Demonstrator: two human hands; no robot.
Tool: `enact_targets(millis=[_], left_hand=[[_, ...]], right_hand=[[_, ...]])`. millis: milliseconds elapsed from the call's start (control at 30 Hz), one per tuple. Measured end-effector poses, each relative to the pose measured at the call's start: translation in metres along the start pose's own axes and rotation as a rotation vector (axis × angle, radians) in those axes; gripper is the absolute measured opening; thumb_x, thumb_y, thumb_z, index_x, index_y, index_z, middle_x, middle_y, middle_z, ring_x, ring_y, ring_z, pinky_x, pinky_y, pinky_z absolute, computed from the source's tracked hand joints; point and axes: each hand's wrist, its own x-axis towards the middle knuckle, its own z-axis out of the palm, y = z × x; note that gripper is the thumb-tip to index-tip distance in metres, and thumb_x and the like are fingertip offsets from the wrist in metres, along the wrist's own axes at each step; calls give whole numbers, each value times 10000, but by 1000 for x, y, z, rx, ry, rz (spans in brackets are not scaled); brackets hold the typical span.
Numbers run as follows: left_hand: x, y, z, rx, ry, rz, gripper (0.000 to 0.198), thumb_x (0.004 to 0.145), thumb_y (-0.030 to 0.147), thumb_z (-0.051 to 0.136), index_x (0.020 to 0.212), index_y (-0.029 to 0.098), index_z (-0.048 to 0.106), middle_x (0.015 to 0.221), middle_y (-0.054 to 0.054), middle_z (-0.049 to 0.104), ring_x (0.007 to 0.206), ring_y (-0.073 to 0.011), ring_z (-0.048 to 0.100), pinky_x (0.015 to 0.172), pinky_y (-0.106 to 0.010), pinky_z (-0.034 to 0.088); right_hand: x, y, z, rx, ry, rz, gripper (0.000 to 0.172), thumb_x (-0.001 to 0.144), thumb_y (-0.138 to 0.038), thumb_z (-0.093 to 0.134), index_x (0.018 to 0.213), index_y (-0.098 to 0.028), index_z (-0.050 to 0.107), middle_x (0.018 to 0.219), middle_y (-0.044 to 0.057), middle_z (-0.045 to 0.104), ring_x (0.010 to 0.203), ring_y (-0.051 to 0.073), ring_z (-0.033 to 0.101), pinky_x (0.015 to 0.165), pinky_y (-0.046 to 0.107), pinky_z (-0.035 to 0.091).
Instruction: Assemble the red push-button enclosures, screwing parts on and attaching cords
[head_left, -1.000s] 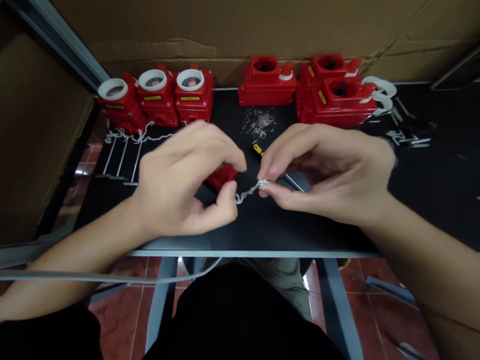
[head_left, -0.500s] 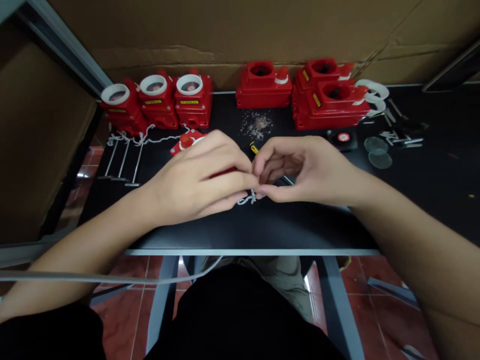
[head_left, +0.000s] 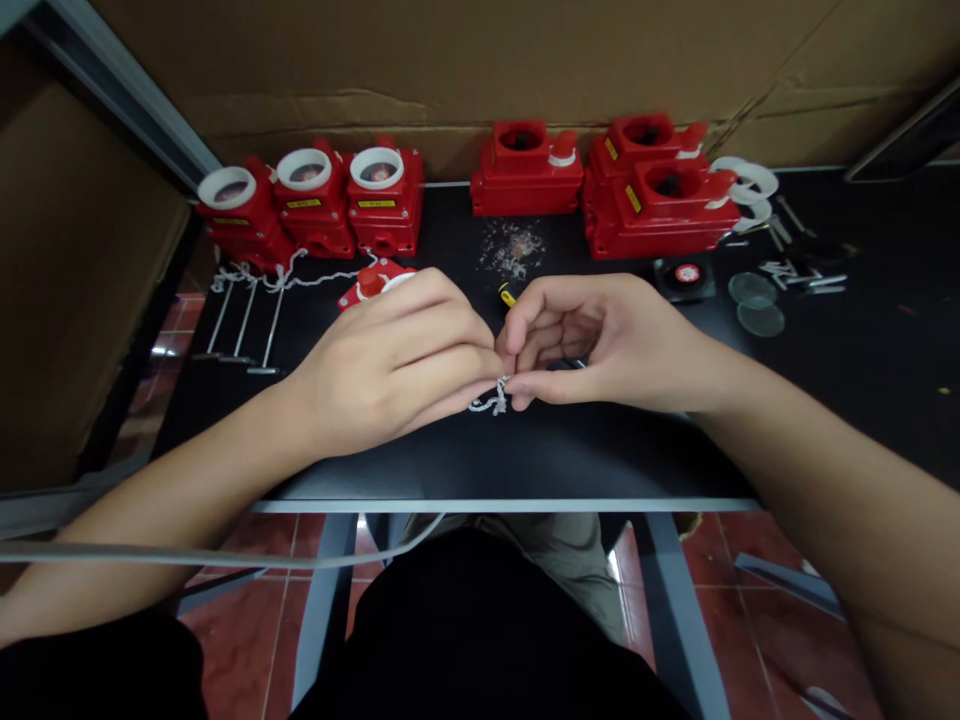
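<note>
My left hand [head_left: 397, 365] and my right hand [head_left: 592, 345] meet over the middle of the black table, fingertips touching. Both pinch a short grey-white twisted cord [head_left: 498, 397], whose loose end hangs below the fingertips. Behind my left hand, partly covered by it, lies a red part [head_left: 371, 282] with a white ring. A yellow-handled tool [head_left: 508, 295] lies just beyond my fingers, its shaft mostly hidden by my right hand.
Three red housings with white rings [head_left: 376, 168] stand back left, a cord and metal T-shaped rods [head_left: 244, 320] before them. More red housings [head_left: 525, 185] stand back right, near white rings [head_left: 754, 180], glass discs [head_left: 752, 290] and bolts. Debris [head_left: 514, 250] lies mid-table.
My left fingers have closed together more, covering the red seen between them before. The cord end has shifted slightly left and down with the fingertips.
</note>
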Motion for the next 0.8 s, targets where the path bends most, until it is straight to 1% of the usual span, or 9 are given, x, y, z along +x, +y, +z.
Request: enact_targets(millis=[67,133,300,400,500,600,700,767,800], left_hand=[[0,1,-1,-11,-26,9,49,1190,241,796,1229,268,785,1096,-46,887,993,-254,823,862,-401,706],[-1,2,-1,-25,-54,-11,48,1187,225,780,1211,266,772,1076,-48,879,991,-255,822,869,-405,702],[-3,6,3,-61,-50,-68,78,1161,196,785,1173,261,743,1047,-63,859,974,-267,815,858,-422,692],[-4,6,5,-79,-52,-109,73,1164,216,783,1170,279,746,1033,-59,853,974,-269,816,862,-432,693],[-4,7,5,-75,-46,-140,58,1174,259,790,1157,293,746,1020,-51,845,937,-256,809,861,-434,698],[-5,7,6,-50,-17,-140,45,1189,275,781,1160,285,748,1034,-60,848,927,-248,811,871,-433,712],[-4,9,4,-31,-4,-147,44,1197,255,774,1163,265,748,1027,-46,847,938,-235,830,886,-419,727],[-3,10,3,-22,-14,-162,60,1195,229,778,1156,261,746,1023,-32,845,951,-228,843,901,-416,735],[-3,10,2,-18,-11,-159,75,1190,211,779,1150,263,743,1023,-26,845,952,-226,844,899,-413,734]], right_hand=[[0,0,0,-10,-2,8,344,889,-208,1072,1045,-191,766,975,1,915,838,121,896,822,208,733],[0,1,1,13,-9,23,328,894,-180,1060,1043,-185,768,978,2,915,848,119,897,837,211,736],[3,1,5,154,-15,68,442,762,-93,1136,1024,-161,787,920,-18,900,810,110,882,819,192,726],[4,3,6,179,-1,64,453,767,-120,1153,1039,-146,792,902,0,897,786,123,876,796,214,735],[5,7,7,189,3,28,437,794,-169,1155,1027,-139,788,874,8,884,760,129,862,776,229,731],[7,11,8,162,23,-1,437,798,-205,1161,1016,-152,786,858,-14,869,733,112,847,778,224,720],[5,6,7,115,33,-10,420,845,-292,1142,1031,-178,783,880,-16,874,732,120,842,776,254,723],[1,-3,2,5,61,-20,375,907,-358,1100,1064,-206,795,940,1,889,739,137,827,751,294,710],[-2,-9,-2,-103,110,-40,340,941,-381,1072,1073,-224,802,954,3,884,741,145,807,736,313,689]])
